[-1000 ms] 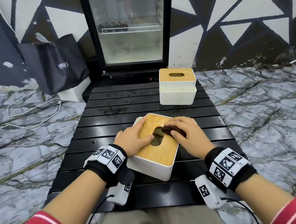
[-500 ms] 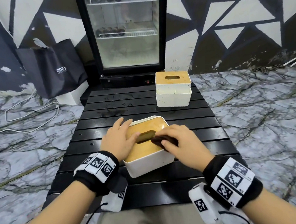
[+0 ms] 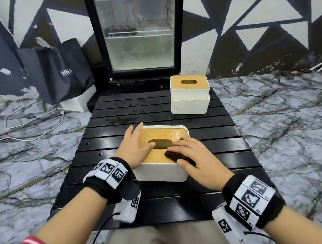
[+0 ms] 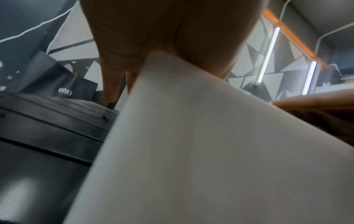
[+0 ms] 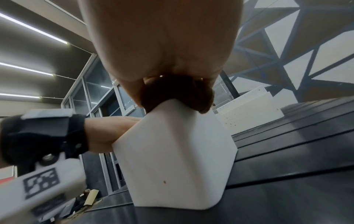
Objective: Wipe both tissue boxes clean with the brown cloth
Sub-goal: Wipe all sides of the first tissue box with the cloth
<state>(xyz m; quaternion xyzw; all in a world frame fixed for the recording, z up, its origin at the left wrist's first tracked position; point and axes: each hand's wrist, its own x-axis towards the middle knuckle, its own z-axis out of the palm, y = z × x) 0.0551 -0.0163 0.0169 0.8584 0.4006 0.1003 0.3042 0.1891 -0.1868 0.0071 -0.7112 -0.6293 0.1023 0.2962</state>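
The left hand (image 3: 134, 147), fingers straight, should brace the near tissue box (image 3: 162, 171) firmly on the bench (image 3: 105, 127). The right hand (image 3: 196, 162) presses the brown cloth (image 3: 176, 155) flat under straight fingers; sweep it across the whole lid, skirting the slot.

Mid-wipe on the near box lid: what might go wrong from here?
1. The brown cloth is bunched small under the right hand at the near right corner, so it may slip over the edge of the near tissue box.
2. It could snag in the lid slot.
3. The left hand only presses flat, so the box might slide.
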